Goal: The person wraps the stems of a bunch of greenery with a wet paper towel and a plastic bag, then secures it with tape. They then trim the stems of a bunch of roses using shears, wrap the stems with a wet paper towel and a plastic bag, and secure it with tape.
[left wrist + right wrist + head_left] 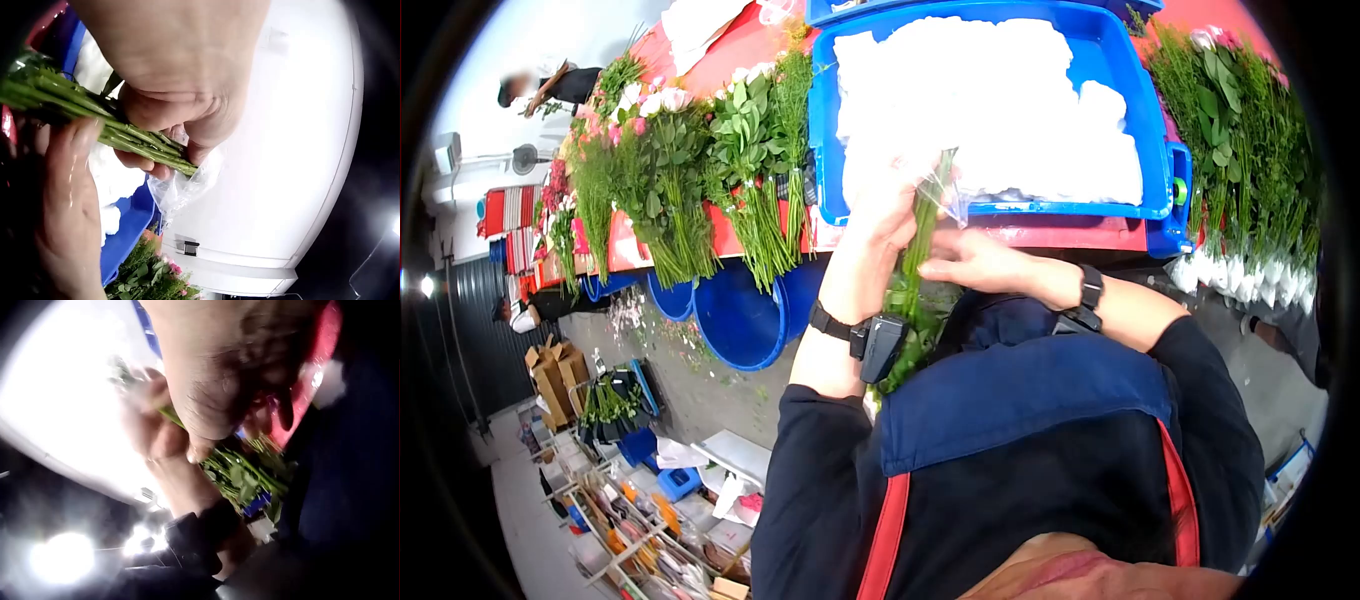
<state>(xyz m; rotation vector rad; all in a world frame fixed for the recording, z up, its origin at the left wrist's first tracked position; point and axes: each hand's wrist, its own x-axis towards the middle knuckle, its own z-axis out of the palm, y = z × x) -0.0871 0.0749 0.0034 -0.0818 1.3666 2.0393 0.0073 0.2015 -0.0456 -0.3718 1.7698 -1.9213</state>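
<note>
A bunch of green stems (920,225) stands cut ends up in front of the chest, its leaves hanging down by the apron. My left hand (885,215) grips the stems near their ends, fingers wrapped round them in the left wrist view. A clear plastic bag (190,190) is around the cut ends, next to the left fingers. My right hand (980,262) is beside the bunch lower down; in the left wrist view its fairly straight fingers (81,140) reach the stems. The flower heads are hidden.
Beyond the hands, a blue tray (828,150) full of white wads (990,110) stands on the red table (1080,232). Leafy bunches (670,190) line the left side; more bunches (1240,170) with white-wrapped ends lie right. Blue buckets (740,325) stand below.
</note>
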